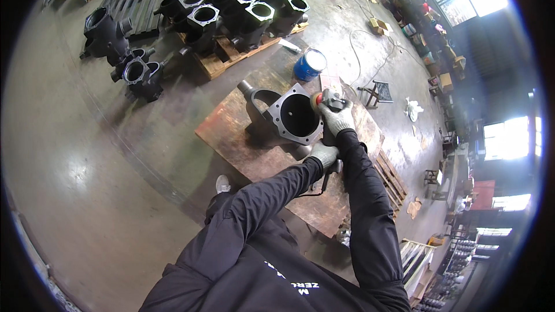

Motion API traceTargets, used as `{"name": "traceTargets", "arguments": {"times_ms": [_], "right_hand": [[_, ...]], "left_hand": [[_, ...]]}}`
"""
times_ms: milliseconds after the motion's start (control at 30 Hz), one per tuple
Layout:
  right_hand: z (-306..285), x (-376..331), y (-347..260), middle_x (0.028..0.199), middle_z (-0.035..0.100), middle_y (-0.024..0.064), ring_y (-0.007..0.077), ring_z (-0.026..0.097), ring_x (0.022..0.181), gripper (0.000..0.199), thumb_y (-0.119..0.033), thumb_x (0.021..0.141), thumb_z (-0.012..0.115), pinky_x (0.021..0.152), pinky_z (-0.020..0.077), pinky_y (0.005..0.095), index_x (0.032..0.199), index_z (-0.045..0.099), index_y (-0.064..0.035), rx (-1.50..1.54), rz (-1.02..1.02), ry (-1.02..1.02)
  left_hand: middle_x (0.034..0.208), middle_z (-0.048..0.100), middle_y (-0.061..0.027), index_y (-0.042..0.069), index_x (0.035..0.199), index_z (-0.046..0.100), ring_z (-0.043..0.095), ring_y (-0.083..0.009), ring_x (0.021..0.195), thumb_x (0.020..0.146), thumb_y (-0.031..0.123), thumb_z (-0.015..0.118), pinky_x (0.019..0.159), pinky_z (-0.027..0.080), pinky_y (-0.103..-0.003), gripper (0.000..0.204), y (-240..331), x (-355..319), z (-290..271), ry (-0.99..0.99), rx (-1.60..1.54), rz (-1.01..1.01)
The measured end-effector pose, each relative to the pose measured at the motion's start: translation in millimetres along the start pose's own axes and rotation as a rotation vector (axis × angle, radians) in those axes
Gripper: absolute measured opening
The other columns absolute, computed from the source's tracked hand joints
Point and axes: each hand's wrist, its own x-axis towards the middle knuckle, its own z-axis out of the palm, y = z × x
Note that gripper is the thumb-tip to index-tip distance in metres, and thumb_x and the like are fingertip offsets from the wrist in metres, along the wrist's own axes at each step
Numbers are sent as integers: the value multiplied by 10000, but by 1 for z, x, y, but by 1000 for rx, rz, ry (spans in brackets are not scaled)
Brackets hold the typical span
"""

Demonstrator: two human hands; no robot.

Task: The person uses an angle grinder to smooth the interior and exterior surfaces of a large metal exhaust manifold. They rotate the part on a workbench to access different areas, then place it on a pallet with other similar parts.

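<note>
A dark metal valve-body casting (260,117) lies on the worktable, its machined flange (298,136) and round bore turned up toward me. Beside the flange's right edge, my right hand (339,118), in a pale glove, is closed around the head end of an angle grinder (333,100). The grinder's reddish disc (316,100) is at the flange rim; whether it touches cannot be made out. Lower down, my gloved left hand (325,153) is closed around the grinder's rear body. A black cord (325,184) trails from there toward me.
The stained worktable (228,133) carries a blue paint can (310,65) at its far side. Beyond it, several similar castings (243,8) stand on a wooden pallet (215,68). More castings (139,75) sit on the floor at left. A small stool (378,92) stands at right.
</note>
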Motion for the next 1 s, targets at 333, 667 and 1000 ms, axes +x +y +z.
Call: {"name": "traceTargets", "arguments": {"times_ms": [333,667,1000], "right_hand": [[36,5,-31,1273,621,267,369,637,1177,993,-549,738,817,995,495,399,1413,312,-25,-99,-264,-213],[-47,-37,18,1228,601,197,265,624,1117,857,-246,779,860,984,486,362,1343,288,51,94,-92,-167],[-29,-17,6,1183,621,185,253,639,1064,903,-289,779,848,941,506,345,1377,256,39,190,-102,-221]], "left_hand": [[1047,697,-97,-5,1225,567,671,-207,878,819,87,672,751,542,-342,429,-20,46,-29,74,-412,288],[967,700,-83,-5,1154,620,663,-177,810,876,155,691,705,544,-333,328,-75,9,46,155,11,155],[927,708,-145,-34,1159,602,697,-254,668,803,82,686,542,561,-383,384,-35,6,36,94,-93,92]]}}
